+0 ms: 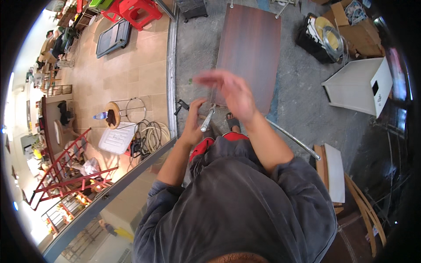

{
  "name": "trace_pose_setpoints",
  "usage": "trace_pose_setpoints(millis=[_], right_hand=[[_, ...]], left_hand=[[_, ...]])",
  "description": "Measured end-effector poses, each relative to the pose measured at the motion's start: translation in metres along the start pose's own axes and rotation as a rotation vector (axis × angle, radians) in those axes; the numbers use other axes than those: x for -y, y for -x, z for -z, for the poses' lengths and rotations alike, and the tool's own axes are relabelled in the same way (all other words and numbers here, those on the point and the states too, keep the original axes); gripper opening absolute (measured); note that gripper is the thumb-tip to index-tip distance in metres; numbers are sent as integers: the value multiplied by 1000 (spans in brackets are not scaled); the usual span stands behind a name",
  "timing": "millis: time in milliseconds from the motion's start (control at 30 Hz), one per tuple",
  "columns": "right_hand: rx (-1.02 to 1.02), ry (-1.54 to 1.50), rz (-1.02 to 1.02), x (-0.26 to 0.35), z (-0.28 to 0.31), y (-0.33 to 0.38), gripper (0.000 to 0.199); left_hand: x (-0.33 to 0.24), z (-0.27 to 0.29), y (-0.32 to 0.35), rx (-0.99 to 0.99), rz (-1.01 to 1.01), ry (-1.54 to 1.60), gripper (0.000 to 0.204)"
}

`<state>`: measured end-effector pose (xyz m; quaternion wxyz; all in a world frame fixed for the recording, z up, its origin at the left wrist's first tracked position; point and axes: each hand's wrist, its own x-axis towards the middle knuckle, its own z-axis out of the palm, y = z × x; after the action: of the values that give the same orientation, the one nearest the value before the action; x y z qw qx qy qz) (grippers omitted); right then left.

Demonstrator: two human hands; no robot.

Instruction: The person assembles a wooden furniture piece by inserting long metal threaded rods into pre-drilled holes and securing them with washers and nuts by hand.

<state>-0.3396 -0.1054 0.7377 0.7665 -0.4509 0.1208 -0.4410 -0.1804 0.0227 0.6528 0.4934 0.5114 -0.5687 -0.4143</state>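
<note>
A dark red-brown wood-grain board (pixel 250 52) lies on the grey floor in front of me, with silvery metal legs at its corners. The near left leg (pixel 207 120) rises toward me beside my left hand (pixel 193 119), whose fingers are apart; whether they touch the leg is unclear. My right hand (pixel 239 96) is raised over the board's near part, its fingers stretched to the left and smeared by motion, holding nothing. The near right leg (pixel 296 140) slants out past my right forearm. A small black tool (pixel 180 106) is on the floor, left of my left hand.
A metal door track (pixel 172 79) runs along the left. Beyond it are a round stool (pixel 113 115), a folded grey item (pixel 114 38), red plastic stools (pixel 140 13) and coiled hose (pixel 153 136). At right are a black crate (pixel 318 39), cardboard (pixel 357 35) and a white box (pixel 357 85).
</note>
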Motion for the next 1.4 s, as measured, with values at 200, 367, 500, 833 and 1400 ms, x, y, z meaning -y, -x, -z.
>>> trace_pose_setpoints(millis=[200, 367, 500, 833, 1400], right_hand=[[294, 539, 41, 11, -68, 33, 65], [-144, 417, 154, -28, -77, 40, 58], [-206, 437, 158, -39, -97, 38, 54], [-385, 532, 123, -36, -99, 32, 51], [-465, 475, 158, -31, -85, 35, 51]], left_hand=[[144, 5, 38, 354, 147, -116, 71], [143, 27, 76, 275, 615, -12, 80], [143, 16, 70, -10, 261, 130, 76], [146, 40, 56, -121, -30, -37, 88], [132, -11, 157, 456, 333, 145, 68]])
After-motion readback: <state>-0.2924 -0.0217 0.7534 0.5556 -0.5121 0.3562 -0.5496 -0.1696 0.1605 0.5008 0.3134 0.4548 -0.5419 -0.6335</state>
